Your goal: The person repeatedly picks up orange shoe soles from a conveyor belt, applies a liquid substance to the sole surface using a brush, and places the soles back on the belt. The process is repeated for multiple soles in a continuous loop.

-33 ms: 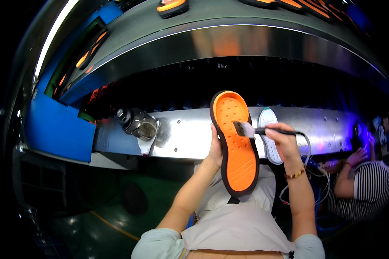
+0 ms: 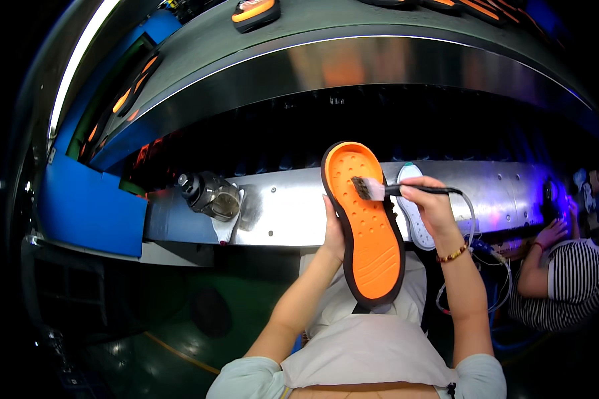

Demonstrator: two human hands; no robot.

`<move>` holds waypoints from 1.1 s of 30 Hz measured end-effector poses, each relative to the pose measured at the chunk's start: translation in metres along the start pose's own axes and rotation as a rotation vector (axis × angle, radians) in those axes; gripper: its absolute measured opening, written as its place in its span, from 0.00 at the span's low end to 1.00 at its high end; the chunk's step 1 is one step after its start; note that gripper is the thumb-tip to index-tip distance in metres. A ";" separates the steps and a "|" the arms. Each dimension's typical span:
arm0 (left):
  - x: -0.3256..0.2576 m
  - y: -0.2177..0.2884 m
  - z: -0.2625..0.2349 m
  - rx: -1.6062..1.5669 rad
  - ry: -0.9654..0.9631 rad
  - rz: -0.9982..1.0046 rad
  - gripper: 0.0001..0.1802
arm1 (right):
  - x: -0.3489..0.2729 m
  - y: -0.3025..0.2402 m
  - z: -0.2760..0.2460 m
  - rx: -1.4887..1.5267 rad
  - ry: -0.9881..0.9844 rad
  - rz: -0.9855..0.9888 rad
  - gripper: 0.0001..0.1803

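An orange shoe sole with a black rim (image 2: 373, 246) is held up over my lap, its dimpled side facing me. My left hand (image 2: 334, 229) grips it by the left edge, its fingers hidden behind the sole. Between the fingers of my right hand (image 2: 432, 205) is a brush (image 2: 379, 191) with a black handle, from which a pale tube trails. Its dark bristles lie at the sole's upper middle, seemingly touching the orange surface. Behind my right hand, a white sole-shaped piece (image 2: 416, 219) rests on the metal ledge.
Along the metal ledge (image 2: 286, 206) stands a dark translucent bottle (image 2: 213, 196) at the left. Beyond it, a green belt (image 2: 326, 18) carries more orange and black soles. A co-worker in a striped top (image 2: 572, 279) sits at the right. Loose cables (image 2: 492, 259) hang beside my right forearm.
The brush has shifted slightly up and left on the sole, and its bristles point differently. The sole's lower end has swung slightly right. A sole on the belt has moved left.
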State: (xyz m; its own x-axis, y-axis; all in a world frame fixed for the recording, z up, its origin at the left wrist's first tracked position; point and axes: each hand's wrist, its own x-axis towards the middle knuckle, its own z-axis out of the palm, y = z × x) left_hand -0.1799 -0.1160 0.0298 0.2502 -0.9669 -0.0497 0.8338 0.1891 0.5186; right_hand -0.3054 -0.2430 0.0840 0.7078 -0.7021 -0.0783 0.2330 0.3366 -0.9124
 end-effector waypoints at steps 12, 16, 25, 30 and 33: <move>0.004 -0.020 -0.005 0.009 0.037 0.031 0.46 | 0.032 -0.016 0.024 -0.419 -0.125 -0.169 0.07; 0.009 -0.011 0.027 0.165 0.250 0.086 0.45 | 0.013 -0.001 0.041 -0.848 -0.101 -0.611 0.08; -0.006 0.030 -0.016 -0.020 0.142 0.166 0.44 | -0.039 -0.026 0.018 -0.773 -0.577 -0.156 0.07; -0.005 0.007 0.026 -0.107 0.014 0.150 0.43 | 0.003 -0.055 0.038 -0.485 -0.302 -0.322 0.08; -0.002 0.009 0.037 -0.145 0.081 0.185 0.43 | -0.010 -0.049 0.045 -0.705 -0.475 -0.494 0.09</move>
State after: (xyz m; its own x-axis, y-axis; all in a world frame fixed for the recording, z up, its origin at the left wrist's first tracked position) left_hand -0.1907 -0.1182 0.0659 0.4385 -0.8980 -0.0367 0.8308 0.3894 0.3975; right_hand -0.2934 -0.2242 0.1472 0.8685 -0.2859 0.4050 0.2323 -0.4870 -0.8419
